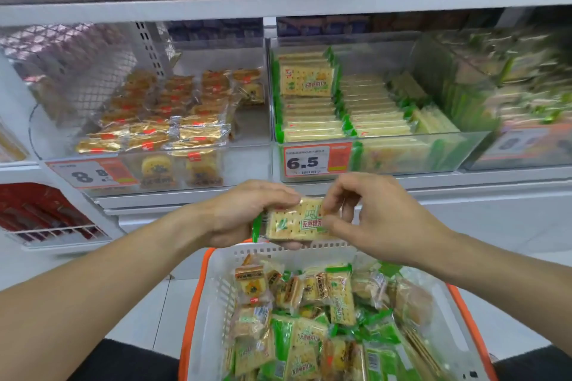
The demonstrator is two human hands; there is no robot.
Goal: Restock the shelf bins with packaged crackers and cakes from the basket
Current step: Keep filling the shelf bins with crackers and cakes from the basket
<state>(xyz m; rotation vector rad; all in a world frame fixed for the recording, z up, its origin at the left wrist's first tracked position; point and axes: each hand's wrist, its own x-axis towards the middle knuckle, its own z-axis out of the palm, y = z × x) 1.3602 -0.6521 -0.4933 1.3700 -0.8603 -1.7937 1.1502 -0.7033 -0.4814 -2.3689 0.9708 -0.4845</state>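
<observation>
Hands, left (244,210) and right (368,213), both pinched one green-edged clear-wrapped cracker packet (295,221) above the white, orange-rimmed plastic basket (216,284).

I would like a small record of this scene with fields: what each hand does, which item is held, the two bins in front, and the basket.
left hand: left hand grips the left end of the cracker pack
right hand: right hand pinches the right end of the same pack
held item: green-edged cracker pack, held above the basket's far rim
right bin: cracker bin, tag 6.5, rows of matching green packs
left bin: cake bin, orange-wrapped cakes, partly filled
basket: white basket with orange rim, mixed crackers and cakes inside
</observation>
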